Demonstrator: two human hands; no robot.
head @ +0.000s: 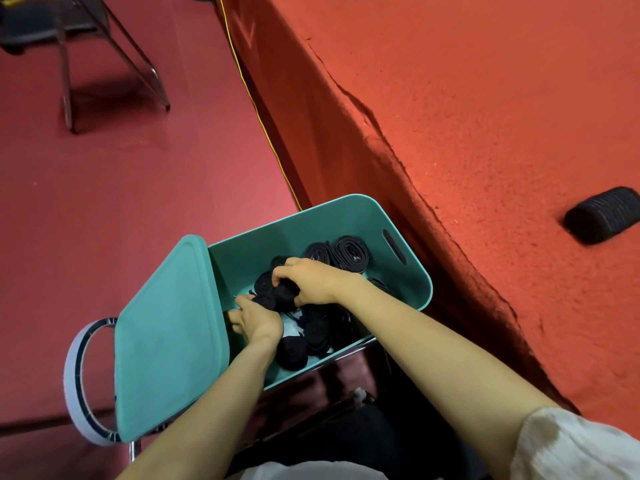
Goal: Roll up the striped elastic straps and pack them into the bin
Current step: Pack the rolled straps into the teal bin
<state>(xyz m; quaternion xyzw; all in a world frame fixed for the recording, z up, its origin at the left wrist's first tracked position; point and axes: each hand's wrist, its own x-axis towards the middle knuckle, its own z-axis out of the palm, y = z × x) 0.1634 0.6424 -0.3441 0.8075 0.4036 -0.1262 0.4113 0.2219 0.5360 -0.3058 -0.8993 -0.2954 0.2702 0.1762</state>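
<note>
Two hands sat inside the teal bin [408, 268]: our right hand [320, 282] curled round a rolled strap [284, 292], our left hand [258, 320] gripped a neighbouring roll [265, 302] at 8 o'clock (wedge them snugly, we judged).

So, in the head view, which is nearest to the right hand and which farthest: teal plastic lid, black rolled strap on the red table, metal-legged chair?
1. Teal plastic lid, leaning at the teal bin's left.
2. Black rolled strap, right, on the red table.
3. Metal-legged chair, far upper left.
</note>
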